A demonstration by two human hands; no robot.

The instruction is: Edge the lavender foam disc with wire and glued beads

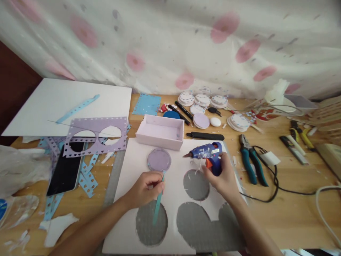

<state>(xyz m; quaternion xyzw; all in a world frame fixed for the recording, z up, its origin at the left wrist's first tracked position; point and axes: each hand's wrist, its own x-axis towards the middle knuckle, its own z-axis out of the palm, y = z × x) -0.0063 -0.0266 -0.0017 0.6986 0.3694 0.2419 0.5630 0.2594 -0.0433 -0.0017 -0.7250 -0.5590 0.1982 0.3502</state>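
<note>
My right hand (pixel 222 177) is wrapped round a blue hot glue gun (pixel 204 151) with an orange trigger, its nozzle pointing left. My left hand (pixel 147 188) pinches a slim teal strip (pixel 157 209), whose exact kind I cannot make out; its upper end lies near a lilac disc (pixel 159 160). Under both hands is a white sheet (pixel 124 213) with round holes cut in it, and a grey surface shows through them. Just behind the disc stands an open pale pink box (pixel 160 133).
Stacked white discs (pixel 238 122), pens (pixel 183 112) and a black cutter (pixel 205 136) lie at the back. Teal-handled pliers (pixel 252 161) and a black cable (pixel 275 177) are on the right. Leftward lie a phone (pixel 66 169), punched lilac paper (pixel 97 135) and a white board (pixel 71 101).
</note>
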